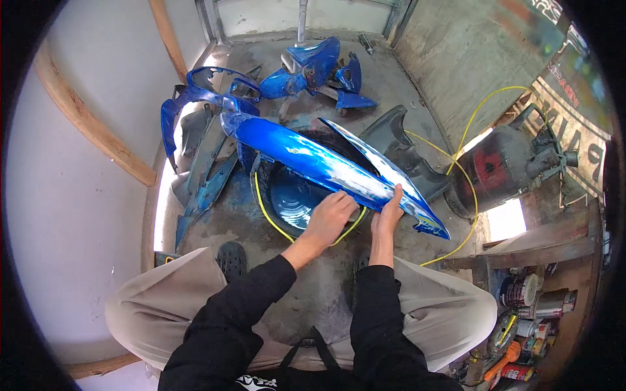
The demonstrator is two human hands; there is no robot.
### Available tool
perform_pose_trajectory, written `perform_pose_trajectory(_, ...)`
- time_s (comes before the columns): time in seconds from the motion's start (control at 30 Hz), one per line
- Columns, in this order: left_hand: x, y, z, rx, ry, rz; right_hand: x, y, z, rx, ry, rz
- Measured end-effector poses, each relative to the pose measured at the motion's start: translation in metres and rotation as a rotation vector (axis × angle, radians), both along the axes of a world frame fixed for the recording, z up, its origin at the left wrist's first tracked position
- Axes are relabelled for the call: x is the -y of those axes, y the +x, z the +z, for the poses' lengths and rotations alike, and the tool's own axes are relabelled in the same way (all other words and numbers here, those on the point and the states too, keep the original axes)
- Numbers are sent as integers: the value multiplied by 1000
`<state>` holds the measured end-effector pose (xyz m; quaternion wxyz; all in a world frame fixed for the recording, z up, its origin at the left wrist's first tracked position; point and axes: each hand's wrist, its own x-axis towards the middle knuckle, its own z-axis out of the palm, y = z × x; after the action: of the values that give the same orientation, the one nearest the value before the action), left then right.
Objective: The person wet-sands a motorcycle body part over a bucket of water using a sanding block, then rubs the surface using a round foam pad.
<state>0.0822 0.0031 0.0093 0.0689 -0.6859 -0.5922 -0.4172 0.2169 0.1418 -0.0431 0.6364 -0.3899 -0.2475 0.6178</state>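
A long blue motorcycle fairing panel [280, 146] with white, worn-looking patches lies aslant in front of me, its pointed end to the right. My right hand [387, 218] grips it near that end, thumb on top and fingers underneath. My left hand [332, 218] is closed against the panel's near edge; whatever its curled fingers hold, if anything, is hidden. Below the panel stands a dark round basin [297, 202] of water, partly covered by the panel. A yellow hose [267, 212] passes in front of the basin and under my left hand.
Other blue body panels [313, 68] lie on the concrete floor [248, 55] at the back and left. A black plastic part [407, 156] and a dark air tank [489, 166] are at the right. Cans [518, 290] and tools crowd a wooden shelf [548, 254] at lower right.
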Motion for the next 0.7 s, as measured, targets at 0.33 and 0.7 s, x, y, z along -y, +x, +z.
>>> perform_pose_trajectory(0.33,12,-76,17,299,-47,164,5,1,20,-9,-62,-40)
perform_pose_trajectory(0.7,3,-89,25,3,19,126,0,5,4,-25,-16,-18)
